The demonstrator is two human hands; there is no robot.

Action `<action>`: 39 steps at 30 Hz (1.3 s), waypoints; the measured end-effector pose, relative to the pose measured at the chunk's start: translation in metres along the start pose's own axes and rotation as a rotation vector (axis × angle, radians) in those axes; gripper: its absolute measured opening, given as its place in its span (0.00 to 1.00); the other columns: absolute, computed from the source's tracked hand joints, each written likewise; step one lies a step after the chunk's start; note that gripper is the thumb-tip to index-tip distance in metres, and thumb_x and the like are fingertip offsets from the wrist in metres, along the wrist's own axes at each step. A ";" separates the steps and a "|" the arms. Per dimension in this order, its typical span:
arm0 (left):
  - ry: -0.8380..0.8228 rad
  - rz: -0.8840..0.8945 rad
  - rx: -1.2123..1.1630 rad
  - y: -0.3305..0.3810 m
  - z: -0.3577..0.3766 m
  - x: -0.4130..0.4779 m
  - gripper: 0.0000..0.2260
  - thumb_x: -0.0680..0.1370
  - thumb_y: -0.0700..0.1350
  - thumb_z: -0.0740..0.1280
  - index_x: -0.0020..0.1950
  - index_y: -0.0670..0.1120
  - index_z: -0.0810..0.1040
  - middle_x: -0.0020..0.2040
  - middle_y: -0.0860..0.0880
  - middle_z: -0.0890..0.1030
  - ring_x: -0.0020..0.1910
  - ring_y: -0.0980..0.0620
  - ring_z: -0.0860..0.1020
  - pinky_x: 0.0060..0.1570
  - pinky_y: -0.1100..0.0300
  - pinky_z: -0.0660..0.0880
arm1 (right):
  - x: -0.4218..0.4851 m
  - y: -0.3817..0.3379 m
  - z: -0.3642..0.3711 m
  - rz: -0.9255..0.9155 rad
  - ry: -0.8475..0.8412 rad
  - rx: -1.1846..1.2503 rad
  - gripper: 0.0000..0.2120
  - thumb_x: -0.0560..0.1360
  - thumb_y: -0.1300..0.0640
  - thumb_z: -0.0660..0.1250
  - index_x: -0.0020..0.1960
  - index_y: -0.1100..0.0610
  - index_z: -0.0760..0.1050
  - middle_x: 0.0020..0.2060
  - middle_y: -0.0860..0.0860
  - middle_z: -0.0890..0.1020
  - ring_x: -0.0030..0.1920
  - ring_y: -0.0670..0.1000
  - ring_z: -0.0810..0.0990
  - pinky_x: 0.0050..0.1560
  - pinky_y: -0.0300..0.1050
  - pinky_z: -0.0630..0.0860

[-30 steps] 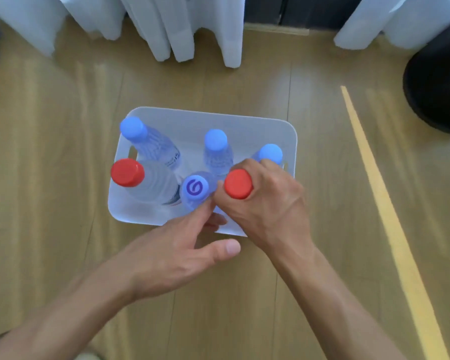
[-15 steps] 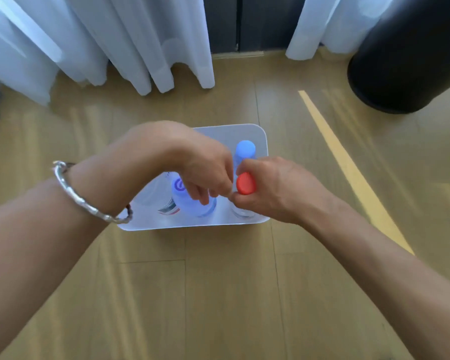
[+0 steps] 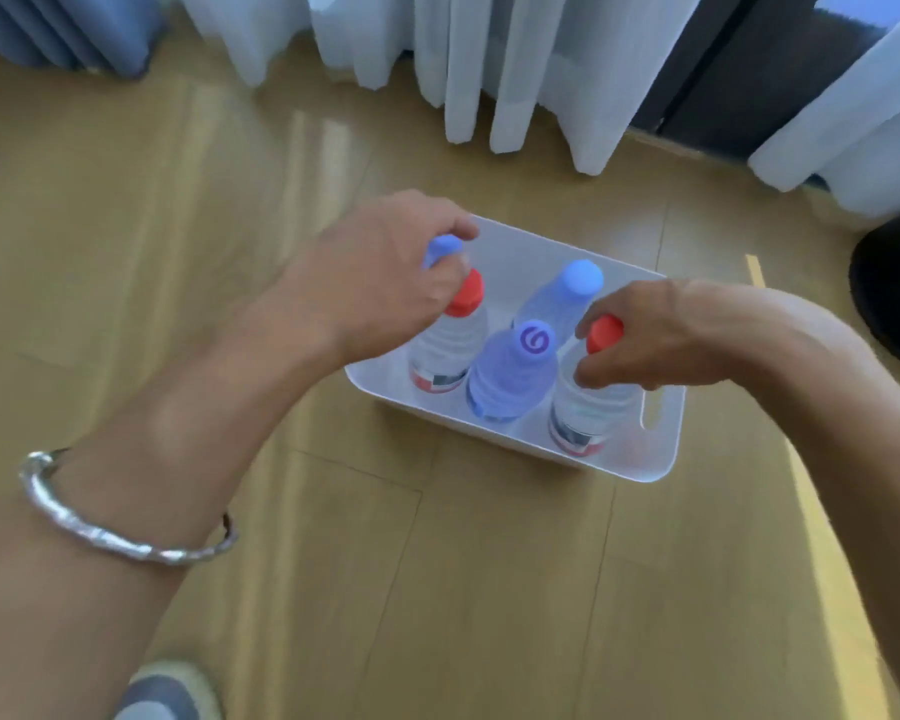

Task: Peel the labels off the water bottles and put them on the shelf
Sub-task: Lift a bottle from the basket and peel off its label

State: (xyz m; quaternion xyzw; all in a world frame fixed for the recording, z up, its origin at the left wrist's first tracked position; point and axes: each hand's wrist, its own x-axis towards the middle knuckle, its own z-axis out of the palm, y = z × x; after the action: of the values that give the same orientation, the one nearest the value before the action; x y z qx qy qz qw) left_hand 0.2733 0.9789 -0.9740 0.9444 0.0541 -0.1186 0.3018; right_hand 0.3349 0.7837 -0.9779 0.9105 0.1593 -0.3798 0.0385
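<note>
A white plastic bin (image 3: 661, 444) on the wooden floor holds several water bottles. My left hand (image 3: 380, 283) grips the necks of a blue-capped bottle (image 3: 444, 249) and a red-capped bottle (image 3: 450, 350) at the bin's left side. My right hand (image 3: 655, 340) is closed around the neck of another red-capped bottle (image 3: 583, 413) at the bin's right. Between them stands a blue bottle with a purple swirl on its cap (image 3: 510, 381). Behind it is one more blue-capped bottle (image 3: 567, 293). Labels show low on both red-capped bottles.
White curtains (image 3: 489, 70) hang down to the floor behind the bin. A black round object (image 3: 894, 293) sits at the right edge. A yellow floor stripe (image 3: 754, 270) runs past the bin on the right. My shoe (image 3: 162, 693) shows at the bottom left.
My left hand has moved from the bin's middle to its left side and closed on two bottle necks. My right hand still holds the red-capped bottle. The view has shifted.
</note>
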 end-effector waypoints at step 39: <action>-0.393 0.094 0.024 0.098 -0.023 0.035 0.34 0.70 0.65 0.68 0.73 0.58 0.64 0.70 0.56 0.71 0.68 0.55 0.70 0.68 0.54 0.66 | -0.062 0.041 -0.064 -0.035 0.267 0.358 0.14 0.67 0.44 0.72 0.46 0.53 0.82 0.36 0.51 0.78 0.33 0.49 0.74 0.30 0.39 0.69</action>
State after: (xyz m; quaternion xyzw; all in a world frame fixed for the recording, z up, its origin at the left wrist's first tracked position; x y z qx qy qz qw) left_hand 0.3281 0.9139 -0.9104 0.9082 -0.0512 -0.2869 0.3005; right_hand 0.3500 0.7414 -0.8912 0.9420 0.1089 -0.2787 -0.1518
